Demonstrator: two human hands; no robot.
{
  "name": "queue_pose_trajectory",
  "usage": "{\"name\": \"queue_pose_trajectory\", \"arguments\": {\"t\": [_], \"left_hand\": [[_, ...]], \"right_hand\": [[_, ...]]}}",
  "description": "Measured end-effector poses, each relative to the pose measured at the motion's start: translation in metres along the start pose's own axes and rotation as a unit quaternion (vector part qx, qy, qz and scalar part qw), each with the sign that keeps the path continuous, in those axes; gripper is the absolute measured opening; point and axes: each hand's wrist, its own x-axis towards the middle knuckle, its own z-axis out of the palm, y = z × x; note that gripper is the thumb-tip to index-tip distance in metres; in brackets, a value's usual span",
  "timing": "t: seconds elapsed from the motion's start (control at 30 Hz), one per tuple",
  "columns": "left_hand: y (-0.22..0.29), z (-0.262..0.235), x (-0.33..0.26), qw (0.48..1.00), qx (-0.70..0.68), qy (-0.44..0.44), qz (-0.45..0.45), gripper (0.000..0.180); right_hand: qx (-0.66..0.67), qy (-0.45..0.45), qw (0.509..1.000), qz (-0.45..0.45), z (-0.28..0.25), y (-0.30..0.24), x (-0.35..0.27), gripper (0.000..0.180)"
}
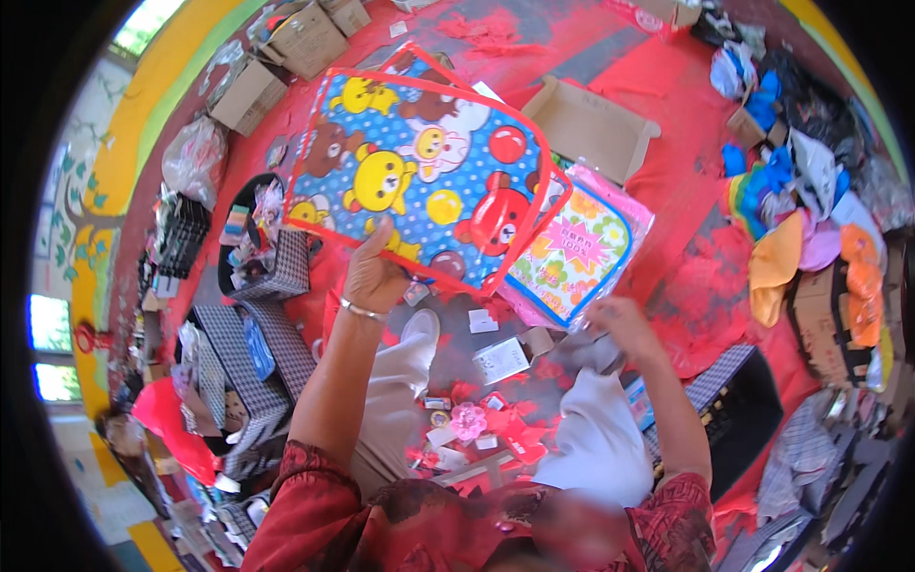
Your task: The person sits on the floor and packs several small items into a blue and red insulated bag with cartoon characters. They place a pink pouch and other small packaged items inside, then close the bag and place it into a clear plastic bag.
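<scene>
My left hand [372, 276] grips the lower edge of a blue polka-dot cartoon mat [419, 181] with red trim, its thumb on the front. The mat is held up flat before me, and red-edged layers show behind it. Partly under its right side is a flower-printed packet [572, 253] with a blue border and pink clear wrapping. At the packet's lower right corner my right hand [620, 324] has its fingers bent and closed on the edge. A bracelet [363, 311] circles my left wrist.
A shallow cardboard box [596, 129] lies open beyond the packet on the red-stained floor. Checkered bins [276, 276] stand at left, another [729, 400] at right. Small white boxes [502, 360] and a pink flower [468, 420] lie between my legs. Piled bags and cloth line both sides.
</scene>
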Motion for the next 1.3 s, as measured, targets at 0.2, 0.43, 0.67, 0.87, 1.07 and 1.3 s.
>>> {"name": "queue_pose_trajectory", "arguments": {"t": [0.2,0.43,0.67,0.87,1.07,1.3], "left_hand": [[-0.016,0.023,-0.010,0.999,-0.037,0.028,-0.023,0.030],[-0.043,0.034,-0.028,0.993,-0.015,-0.007,-0.116,0.021],[-0.048,0.032,-0.064,0.983,0.056,-0.100,-0.142,0.028],[-0.039,0.028,-0.071,0.958,0.208,-0.091,-0.174,0.030],[-0.061,0.031,-0.070,0.920,0.341,-0.144,-0.126,0.028],[-0.016,0.022,-0.066,0.963,0.255,-0.057,-0.061,0.032]], "right_hand": [[0.259,0.239,0.905,-0.239,0.005,-0.173,-0.073,0.019],[-0.073,0.260,0.890,-0.367,0.149,-0.220,-0.063,0.047],[-0.415,0.441,0.712,-0.356,0.123,-0.155,-0.027,0.018],[-0.244,0.594,0.708,-0.295,0.039,-0.173,-0.040,0.019],[-0.268,0.274,0.780,-0.494,0.144,-0.167,0.001,0.016],[-0.455,0.491,0.738,-0.079,0.024,-0.137,-0.028,0.025]]}}
